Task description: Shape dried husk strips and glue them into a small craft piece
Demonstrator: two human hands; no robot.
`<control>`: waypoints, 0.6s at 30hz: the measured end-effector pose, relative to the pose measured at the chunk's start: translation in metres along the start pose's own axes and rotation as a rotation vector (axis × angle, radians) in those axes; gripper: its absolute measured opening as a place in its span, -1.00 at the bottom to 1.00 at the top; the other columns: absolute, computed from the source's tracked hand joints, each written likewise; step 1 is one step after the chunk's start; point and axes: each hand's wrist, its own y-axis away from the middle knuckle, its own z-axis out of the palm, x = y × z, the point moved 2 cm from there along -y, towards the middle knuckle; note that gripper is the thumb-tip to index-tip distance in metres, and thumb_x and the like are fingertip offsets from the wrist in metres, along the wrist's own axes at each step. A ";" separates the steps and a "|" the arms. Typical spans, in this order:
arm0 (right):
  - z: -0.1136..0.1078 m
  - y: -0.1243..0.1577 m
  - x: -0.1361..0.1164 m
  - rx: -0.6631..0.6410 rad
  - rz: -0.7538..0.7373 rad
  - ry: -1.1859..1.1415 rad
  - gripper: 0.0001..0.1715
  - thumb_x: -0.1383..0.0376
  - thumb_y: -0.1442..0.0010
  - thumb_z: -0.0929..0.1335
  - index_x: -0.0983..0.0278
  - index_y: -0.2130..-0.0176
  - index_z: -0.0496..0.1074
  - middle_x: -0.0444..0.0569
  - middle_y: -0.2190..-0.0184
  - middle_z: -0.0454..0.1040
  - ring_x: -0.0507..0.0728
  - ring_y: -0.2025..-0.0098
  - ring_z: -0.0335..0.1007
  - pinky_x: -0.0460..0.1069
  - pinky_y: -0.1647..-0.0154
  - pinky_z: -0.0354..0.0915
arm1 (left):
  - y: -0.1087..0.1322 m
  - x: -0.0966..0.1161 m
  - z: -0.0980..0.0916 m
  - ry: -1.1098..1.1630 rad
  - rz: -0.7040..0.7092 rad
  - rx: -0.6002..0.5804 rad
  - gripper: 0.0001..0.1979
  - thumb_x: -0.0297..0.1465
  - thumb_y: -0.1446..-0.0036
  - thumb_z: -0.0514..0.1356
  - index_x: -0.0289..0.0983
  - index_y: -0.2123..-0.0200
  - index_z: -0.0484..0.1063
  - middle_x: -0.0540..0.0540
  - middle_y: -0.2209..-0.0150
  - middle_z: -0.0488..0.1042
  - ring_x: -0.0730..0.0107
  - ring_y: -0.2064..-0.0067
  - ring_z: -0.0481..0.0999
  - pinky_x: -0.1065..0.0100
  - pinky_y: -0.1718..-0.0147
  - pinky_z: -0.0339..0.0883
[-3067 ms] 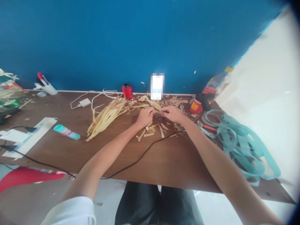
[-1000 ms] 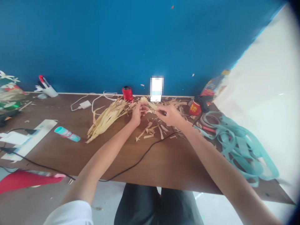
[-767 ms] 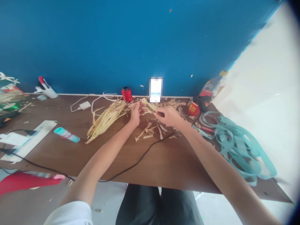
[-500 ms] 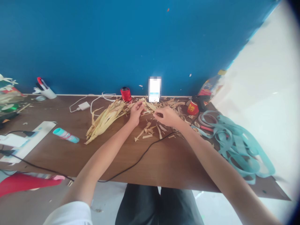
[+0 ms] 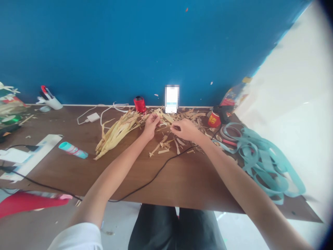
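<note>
My left hand [image 5: 152, 124] is closed in a pinch at the middle of the desk, on what looks like a pale strip of dried corn husk. Just to its right, my right hand [image 5: 185, 129] is curled with thumb and fingertips together; whatever lies in its grip is too small to make out. Behind and between the hands spreads a heap of torn husk scraps [image 5: 194, 114]. Left of my left hand lies a bundle of long yellowish corn husks [image 5: 117, 133]. Loose husk pieces [image 5: 163, 151] are strewn on the desk in front of the hands.
A lit phone [image 5: 171, 99] leans on the blue wall, right of a red container [image 5: 139, 104]. At right are a red paper cup [image 5: 214, 119] and a tangled teal ribbon [image 5: 262, 159]. A black cable [image 5: 156, 175] crosses the desk. A power strip [image 5: 39, 154] lies left.
My left hand has turned slightly and dipped a little, its fingertips lower than before. My right hand stays almost in place.
</note>
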 end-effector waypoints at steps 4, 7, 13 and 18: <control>-0.002 -0.001 0.000 0.024 0.029 -0.016 -0.74 0.29 -0.16 0.24 0.27 0.52 0.36 -0.14 0.64 0.33 -0.01 0.58 0.10 -0.07 0.46 -0.01 | 0.001 0.001 0.001 0.001 0.007 -0.009 -0.66 -0.26 0.07 0.36 -0.26 0.35 0.28 0.01 0.36 0.43 0.58 0.44 0.40 0.54 0.52 0.21; -0.001 -0.001 0.002 0.056 0.065 -0.009 -0.75 0.30 -0.15 0.24 0.28 0.53 0.36 -0.14 0.66 0.31 -0.01 0.60 0.09 -0.07 0.48 -0.01 | 0.002 0.002 0.002 -0.002 0.002 -0.024 -0.66 -0.25 0.08 0.35 -0.26 0.36 0.27 0.01 0.38 0.44 0.55 0.44 0.40 0.52 0.51 0.22; 0.002 -0.001 0.006 0.108 0.140 0.009 -0.77 0.30 -0.14 0.25 0.28 0.51 0.37 -0.12 0.63 0.35 0.01 0.58 0.10 -0.06 0.49 -0.03 | 0.003 0.004 0.003 -0.028 -0.011 -0.041 -0.66 -0.24 0.07 0.34 -0.25 0.35 0.27 -0.01 0.33 0.48 0.53 0.43 0.42 0.49 0.49 0.22; 0.005 -0.001 0.004 0.102 0.156 0.001 -0.78 0.32 -0.13 0.24 0.26 0.48 0.39 -0.11 0.59 0.39 0.03 0.56 0.14 -0.06 0.49 -0.02 | 0.006 0.007 0.005 -0.025 -0.016 -0.076 -0.68 -0.27 0.08 0.35 -0.24 0.34 0.29 -0.01 0.36 0.48 0.49 0.41 0.44 0.49 0.52 0.19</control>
